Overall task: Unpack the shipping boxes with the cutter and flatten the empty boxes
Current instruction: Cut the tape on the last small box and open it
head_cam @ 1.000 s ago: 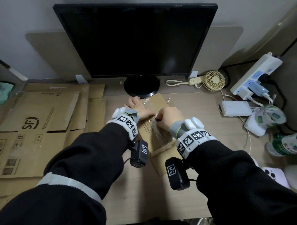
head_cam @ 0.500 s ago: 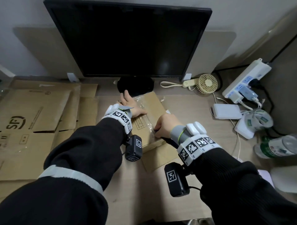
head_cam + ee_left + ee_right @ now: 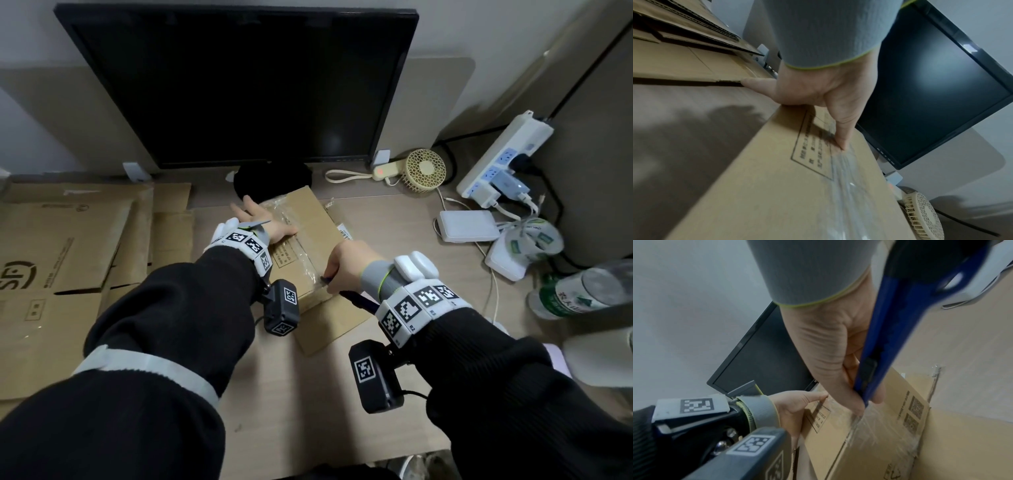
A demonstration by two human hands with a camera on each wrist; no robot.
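Nearest, a blue plastic cutter is gripped in the curled right hand, its tip set on the clear tape strip near the near end of the closed brown cardboard shipping box on the beige desk. The box's contents are hidden. The left hand is pressed flat on the box top, fingers spread. Only in the wrist views are the printed label frame and the blade area seen. Flattened brown cardboard sheets lie to the left. Farther back stand a black monitor, a small yellow fan and a white power strip.
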